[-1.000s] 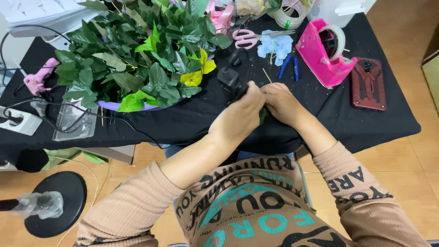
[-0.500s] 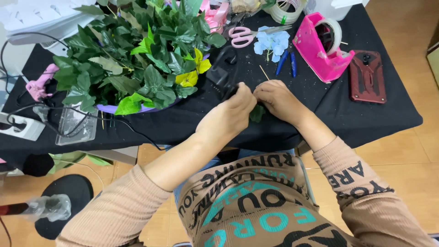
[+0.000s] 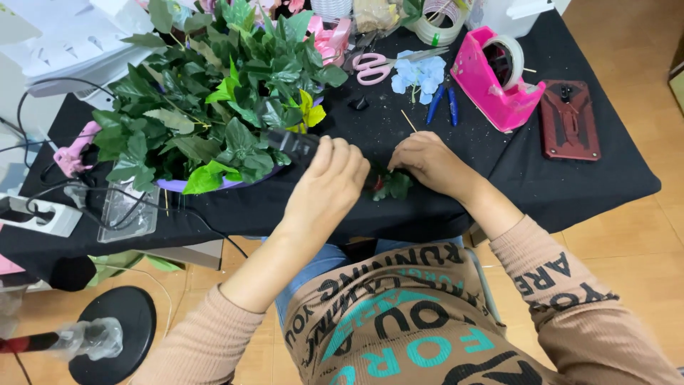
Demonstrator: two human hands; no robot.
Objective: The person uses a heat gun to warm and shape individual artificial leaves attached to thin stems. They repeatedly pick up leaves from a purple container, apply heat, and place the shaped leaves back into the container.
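My left hand point(image 3: 326, 184) is closed around a black glue gun point(image 3: 291, 141) whose body pokes out towards the leafy arrangement. My right hand point(image 3: 429, 162) pinches a small sprig of green leaves point(image 3: 392, 185) on the black table cloth point(image 3: 541, 192), just right of my left hand. A thin wooden stick point(image 3: 407, 120) rises from behind my right hand. Both hands sit near the table's front edge, almost touching over the sprig.
A big bunch of green artificial leaves in a purple bowl point(image 3: 214, 107) fills the left of the table. Behind lie pink scissors point(image 3: 374, 65), a blue flower point(image 3: 419, 71), blue pliers point(image 3: 442, 103), a pink tape dispenser point(image 3: 495, 78) and a red phone point(image 3: 568, 117). A power strip point(image 3: 35, 214) and cables lie at far left.
My left hand has drawn slightly left and lifted, so the green sprig now shows between the hands. My right hand has stayed on the sprig.
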